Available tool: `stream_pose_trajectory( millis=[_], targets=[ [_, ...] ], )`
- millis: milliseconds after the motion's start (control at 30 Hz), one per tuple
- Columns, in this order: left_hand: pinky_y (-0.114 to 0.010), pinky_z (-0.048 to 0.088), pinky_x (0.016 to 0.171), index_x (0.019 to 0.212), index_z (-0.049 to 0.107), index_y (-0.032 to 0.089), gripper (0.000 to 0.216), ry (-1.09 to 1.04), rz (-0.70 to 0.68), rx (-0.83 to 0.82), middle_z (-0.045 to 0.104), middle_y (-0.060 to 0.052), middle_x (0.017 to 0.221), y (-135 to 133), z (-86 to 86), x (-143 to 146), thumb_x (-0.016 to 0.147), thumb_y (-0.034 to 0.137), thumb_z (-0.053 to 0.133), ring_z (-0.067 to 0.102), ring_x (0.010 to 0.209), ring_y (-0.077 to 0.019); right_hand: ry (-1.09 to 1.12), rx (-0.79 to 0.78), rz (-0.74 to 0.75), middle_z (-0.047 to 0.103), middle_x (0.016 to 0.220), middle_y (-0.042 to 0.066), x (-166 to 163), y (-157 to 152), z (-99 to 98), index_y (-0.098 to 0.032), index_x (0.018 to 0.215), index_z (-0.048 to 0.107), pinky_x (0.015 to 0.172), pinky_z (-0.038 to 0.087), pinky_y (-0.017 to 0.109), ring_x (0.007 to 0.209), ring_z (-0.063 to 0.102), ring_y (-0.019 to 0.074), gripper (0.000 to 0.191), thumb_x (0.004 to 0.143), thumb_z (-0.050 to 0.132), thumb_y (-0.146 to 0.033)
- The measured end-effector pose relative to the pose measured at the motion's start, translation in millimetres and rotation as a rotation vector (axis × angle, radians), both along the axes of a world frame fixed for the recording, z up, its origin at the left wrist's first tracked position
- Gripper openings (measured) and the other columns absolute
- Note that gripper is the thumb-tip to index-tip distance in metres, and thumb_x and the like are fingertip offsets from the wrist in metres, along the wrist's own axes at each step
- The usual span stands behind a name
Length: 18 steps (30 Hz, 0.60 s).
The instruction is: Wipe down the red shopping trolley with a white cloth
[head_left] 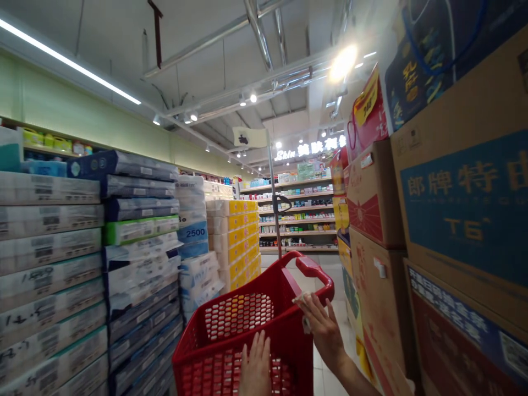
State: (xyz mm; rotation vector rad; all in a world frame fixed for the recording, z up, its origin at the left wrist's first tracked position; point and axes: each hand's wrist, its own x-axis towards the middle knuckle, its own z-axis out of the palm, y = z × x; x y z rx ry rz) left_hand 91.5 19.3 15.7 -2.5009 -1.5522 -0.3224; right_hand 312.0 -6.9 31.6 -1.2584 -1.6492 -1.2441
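A red plastic shopping basket cart (231, 335) with a perforated wall stands in the aisle in front of me, tilted, its red handle (315, 272) at the upper right. My left hand (256, 366) lies flat against the basket's near wall, fingers stretched upward. My right hand (324, 327) rests on the basket's right rim just below the handle, fingers extended, with a small pale scrap of paper or cloth (300, 298) at the fingertips. The inside of the basket shows nothing I can make out.
Stacked packs of tissue and toilet paper (140, 247) wall the left side, with yellow packs (239, 242) further on. Tall stacks of cardboard boxes (454, 220) crowd the right. A grey pole (274, 203) with a small flag rises beyond the basket. Product shelves (297, 214) close the aisle's far end.
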Motion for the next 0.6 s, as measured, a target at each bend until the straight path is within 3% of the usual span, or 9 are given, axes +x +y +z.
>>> stream_pose_trajectory(
  millis=[167,233,367,533,600],
  targets=[
    [-0.044,0.014,0.106,0.132,0.027,0.017,0.065,-0.017,0.08,0.003,0.022,-0.004,0.142,-1.6,-11.1,-35.8,0.068,0.004,0.028,0.016,0.131,-0.0183,-0.184,-0.07,0.277,0.06,0.112,-0.002,-38.8,1.6,-46.9,-0.024,0.111,0.056,0.107,0.009,0.035,0.115,0.043,0.013,0.037,0.086,0.033,-0.011],
    [-0.043,0.015,0.106,0.132,0.027,0.016,0.063,-0.003,0.122,-0.016,0.022,-0.005,0.142,-5.0,-14.0,-50.1,0.07,0.004,0.027,0.017,0.131,-0.0186,-0.13,-0.099,0.358,0.061,0.11,-0.002,-65.0,5.0,-49.1,-0.025,0.104,0.06,0.107,0.01,0.037,0.116,0.043,0.0139,0.029,0.087,0.037,-0.017],
    [-0.045,0.016,0.105,0.133,0.026,0.014,0.063,-0.003,0.216,-0.05,0.021,-0.007,0.142,-10.2,-22.9,-74.9,0.07,0.005,0.029,0.017,0.131,-0.0194,-0.071,-0.17,0.344,0.053,0.121,0.001,-113.2,31.1,-37.4,-0.025,0.116,0.052,0.107,0.008,0.04,0.122,0.035,0.0167,0.032,0.086,0.043,-0.02],
    [-0.043,0.017,0.105,0.131,0.03,0.014,0.061,-0.028,0.267,-0.091,0.023,-0.007,0.142,-18.0,-35.5,-108.6,0.071,0.007,0.032,0.018,0.131,-0.0189,-0.214,-0.417,0.425,0.059,0.112,0.003,-148.1,49.8,-85.5,-0.023,0.109,0.057,0.107,0.011,0.039,0.113,0.045,0.017,0.028,0.084,0.045,-0.022],
    [-0.043,0.018,0.105,0.131,0.03,0.013,0.061,-0.032,0.311,-0.09,0.023,-0.007,0.142,-20.9,-36.2,-124.6,0.07,0.007,0.032,0.018,0.13,-0.0192,-0.254,-0.471,0.479,0.06,0.111,0.003,-163.9,52.9,-93.4,-0.022,0.104,0.06,0.106,0.01,0.041,0.114,0.044,0.0186,0.026,0.083,0.045,-0.023]
  ],
)
